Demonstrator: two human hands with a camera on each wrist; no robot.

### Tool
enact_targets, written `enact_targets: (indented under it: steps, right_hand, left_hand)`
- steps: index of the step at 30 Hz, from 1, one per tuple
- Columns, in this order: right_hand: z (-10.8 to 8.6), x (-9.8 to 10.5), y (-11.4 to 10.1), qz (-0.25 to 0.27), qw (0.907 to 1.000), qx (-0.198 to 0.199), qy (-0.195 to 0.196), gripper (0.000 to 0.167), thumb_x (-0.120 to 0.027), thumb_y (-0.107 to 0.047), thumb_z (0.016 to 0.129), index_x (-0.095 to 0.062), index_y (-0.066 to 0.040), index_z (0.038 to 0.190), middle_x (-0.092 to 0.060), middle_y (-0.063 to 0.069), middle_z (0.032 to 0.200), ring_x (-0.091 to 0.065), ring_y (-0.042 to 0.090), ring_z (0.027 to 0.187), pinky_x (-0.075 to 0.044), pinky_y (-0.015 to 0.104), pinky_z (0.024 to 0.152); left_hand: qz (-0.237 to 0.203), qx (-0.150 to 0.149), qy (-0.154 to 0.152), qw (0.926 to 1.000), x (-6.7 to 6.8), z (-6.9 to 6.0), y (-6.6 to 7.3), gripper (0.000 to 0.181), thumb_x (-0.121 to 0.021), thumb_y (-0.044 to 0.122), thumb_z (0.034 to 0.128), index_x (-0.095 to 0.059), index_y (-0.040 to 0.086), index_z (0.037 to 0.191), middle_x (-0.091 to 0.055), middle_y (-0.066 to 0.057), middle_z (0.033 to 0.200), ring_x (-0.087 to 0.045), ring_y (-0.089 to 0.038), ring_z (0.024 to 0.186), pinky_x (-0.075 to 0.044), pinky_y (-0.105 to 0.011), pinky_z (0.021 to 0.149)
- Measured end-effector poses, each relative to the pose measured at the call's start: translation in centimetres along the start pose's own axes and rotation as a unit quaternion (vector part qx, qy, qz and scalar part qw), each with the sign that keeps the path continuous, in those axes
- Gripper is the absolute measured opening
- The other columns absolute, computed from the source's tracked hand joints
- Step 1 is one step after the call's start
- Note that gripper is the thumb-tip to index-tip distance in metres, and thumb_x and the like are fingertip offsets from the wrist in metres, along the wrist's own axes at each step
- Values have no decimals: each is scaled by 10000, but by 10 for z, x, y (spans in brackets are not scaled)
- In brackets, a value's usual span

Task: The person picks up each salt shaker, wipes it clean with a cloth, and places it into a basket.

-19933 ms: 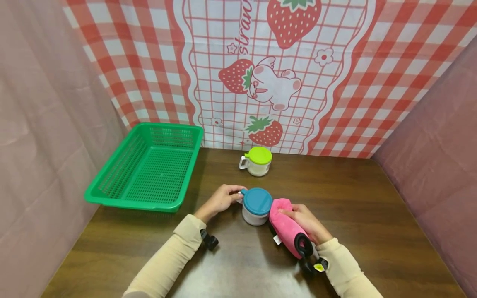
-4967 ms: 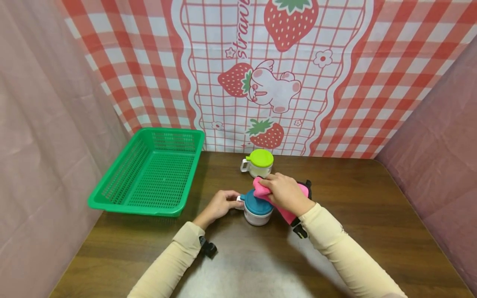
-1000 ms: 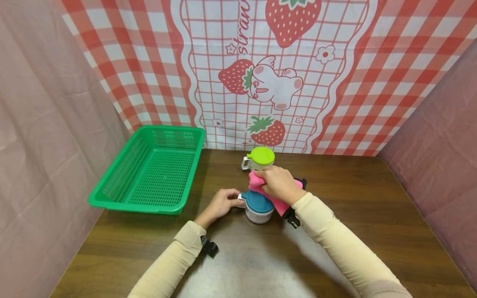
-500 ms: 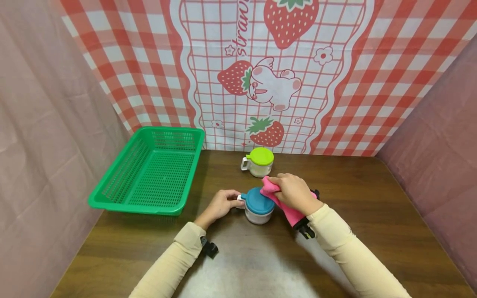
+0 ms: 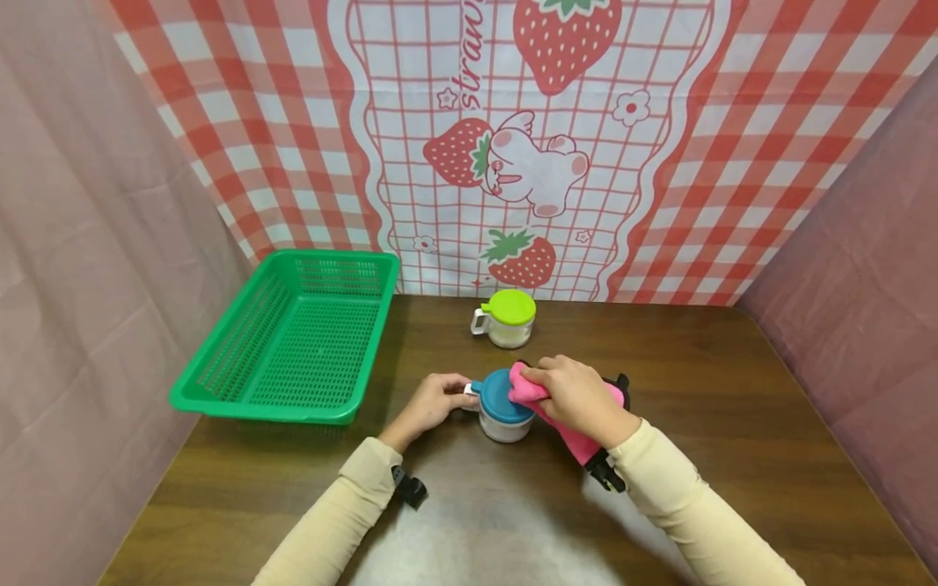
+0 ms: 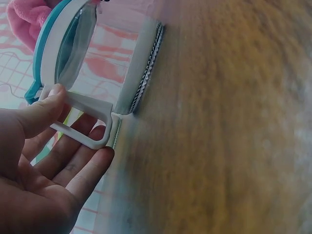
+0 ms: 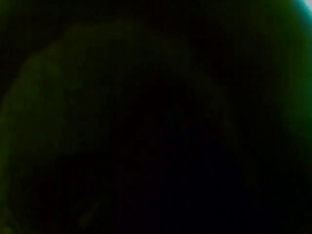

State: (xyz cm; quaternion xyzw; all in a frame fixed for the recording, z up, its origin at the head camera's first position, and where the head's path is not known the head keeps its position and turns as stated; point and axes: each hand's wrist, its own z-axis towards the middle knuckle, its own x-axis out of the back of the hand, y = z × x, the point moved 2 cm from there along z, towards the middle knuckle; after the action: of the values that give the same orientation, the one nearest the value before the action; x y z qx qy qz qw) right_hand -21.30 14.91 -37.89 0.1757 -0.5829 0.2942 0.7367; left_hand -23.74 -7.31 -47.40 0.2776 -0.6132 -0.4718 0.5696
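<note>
- Blue-lidded jar sits upright on the table, between both hands.
- Pink cloth touches the lid on its right side. Looks like wiping to me, so I'd press it flat and follow the rim.
- Left hand: fingers pinching the white handle; a steady hold should stop skidding.
- Right hand: fingers gripping the cloth.
- Green-lidded jar stands behind, so avoid wide swipes.

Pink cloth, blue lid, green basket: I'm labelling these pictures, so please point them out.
Pink cloth [image 5: 525, 388]: head view, on its bunched end.
Blue lid [image 5: 496, 397]: head view, on its top.
Green basket [image 5: 315, 348]: head view, on its bare floor.
</note>
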Motion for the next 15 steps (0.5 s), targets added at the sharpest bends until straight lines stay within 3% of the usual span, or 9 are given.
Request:
enact_targets:
  steps: [9, 15]
  right_hand:
    - [3, 2, -6, -236, 9995, 225, 24, 320, -839, -173, 718, -750, -124, 1022, -655, 18, 823, -584, 228, 750, -513, 380, 601]
    - [6, 3, -8, -350, 9992, 174, 40, 317, -829, -145, 721, -758, -147, 1030, -671, 22, 804, -585, 243, 729, -514, 400, 585]
  left_hand:
    - [-174, -27, 11, 9998, -1, 0, -2, 198, -760, 85, 815, -726, -39, 965, -730, -183, 915, -595, -51, 776, -496, -186, 716]
    - [251, 3, 14, 9997, -2, 1, -4, 185, -766, 120, 819, -738, -3, 955, -743, -137, 914, -627, -82, 807, -508, -201, 739]
